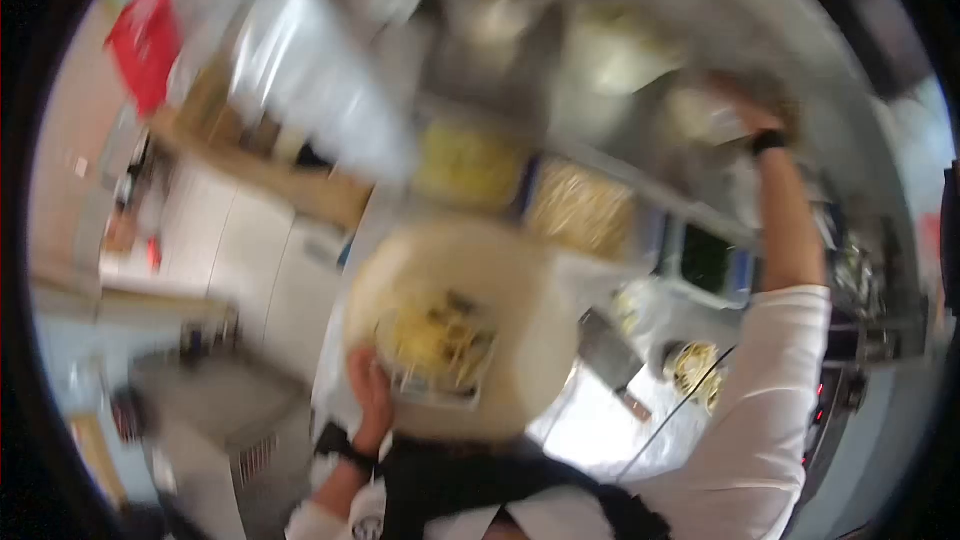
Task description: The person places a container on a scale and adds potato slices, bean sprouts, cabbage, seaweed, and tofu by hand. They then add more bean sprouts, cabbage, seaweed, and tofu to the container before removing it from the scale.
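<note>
My left hand (370, 387) is at the lower left of a large round cream board (530, 290), beside a white tray (440, 395). Yellow strips with some dark pieces (440, 340) lie on the tray; the hand's grip is blurred. At the upper right, my right arm reaches out to a metal container, and my right hand (735, 100) is over or inside it, next to something pale (700, 118). Motion blur hides the fingers of my right hand.
Tubs of yellow food (470, 165), pale pieces (582, 205) and chopped greens (706, 258) stand behind the board. A cleaver (610, 352) lies to its right, near a cup of pale strips (692, 365). Clear plastic (315, 75) hangs at the upper left.
</note>
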Demonstrator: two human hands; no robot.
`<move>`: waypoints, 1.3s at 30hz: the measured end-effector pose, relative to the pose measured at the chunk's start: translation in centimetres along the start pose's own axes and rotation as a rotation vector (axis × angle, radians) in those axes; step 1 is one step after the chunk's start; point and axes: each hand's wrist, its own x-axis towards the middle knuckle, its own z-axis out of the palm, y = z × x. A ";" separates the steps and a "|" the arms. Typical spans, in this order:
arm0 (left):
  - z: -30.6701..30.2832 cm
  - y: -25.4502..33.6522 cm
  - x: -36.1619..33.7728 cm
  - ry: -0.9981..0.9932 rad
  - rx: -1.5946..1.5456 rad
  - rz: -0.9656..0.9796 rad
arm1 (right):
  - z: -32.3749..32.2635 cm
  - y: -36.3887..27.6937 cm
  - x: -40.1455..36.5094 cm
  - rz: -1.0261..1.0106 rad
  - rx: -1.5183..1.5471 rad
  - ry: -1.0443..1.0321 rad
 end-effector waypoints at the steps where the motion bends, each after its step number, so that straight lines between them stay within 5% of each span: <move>1: -0.1 0.9 0.2 -0.003 -0.097 -0.027 | -2.3 6.3 2.5 -0.021 -0.250 0.046; 2: -0.6 1.4 1.0 -0.016 -0.103 0.011 | 0.2 4.0 2.7 -0.047 -0.230 -0.047; 4: -1.1 0.9 1.6 0.038 -0.032 0.066 | 0.4 -2.2 0.6 0.246 -0.108 0.289; 6: -1.4 0.5 2.2 0.056 0.043 0.097 | -3.6 3.0 5.1 0.119 -0.466 0.091; 9: -1.1 -0.5 2.6 0.068 -0.019 0.081 | -3.8 2.6 4.0 0.044 -0.577 0.161; 13: -0.9 0.0 2.4 0.070 0.025 0.144 | -6.2 3.8 4.2 -0.104 -0.231 0.397; 16: -1.0 0.1 2.4 0.086 0.002 0.161 | 3.3 -12.7 -7.3 -0.254 0.078 0.550; 20: -1.5 0.6 2.6 0.055 -0.018 0.190 | 16.7 -24.3 -15.8 -0.295 0.301 -0.083; 23: -1.6 0.4 2.6 0.045 0.046 0.188 | 26.9 -27.3 -18.5 -0.354 0.330 -0.482; 24: -1.5 -0.2 2.3 0.048 0.030 0.213 | 30.5 -26.7 -19.0 -0.301 0.476 -0.562; 26: -0.9 -1.7 2.1 0.062 0.048 0.290 | 34.1 -26.5 -19.4 -0.650 0.200 -0.334; 32: -1.3 -0.4 1.9 0.021 0.026 0.298 | 23.7 -29.4 -17.3 -0.774 0.043 -0.082; 34: -1.3 -0.7 2.0 0.017 0.030 0.288 | 18.1 -29.8 -13.8 -0.481 0.123 0.100; 39: -1.7 -1.1 2.2 -0.078 0.075 0.280 | 7.0 -20.3 0.2 -0.390 -0.263 0.521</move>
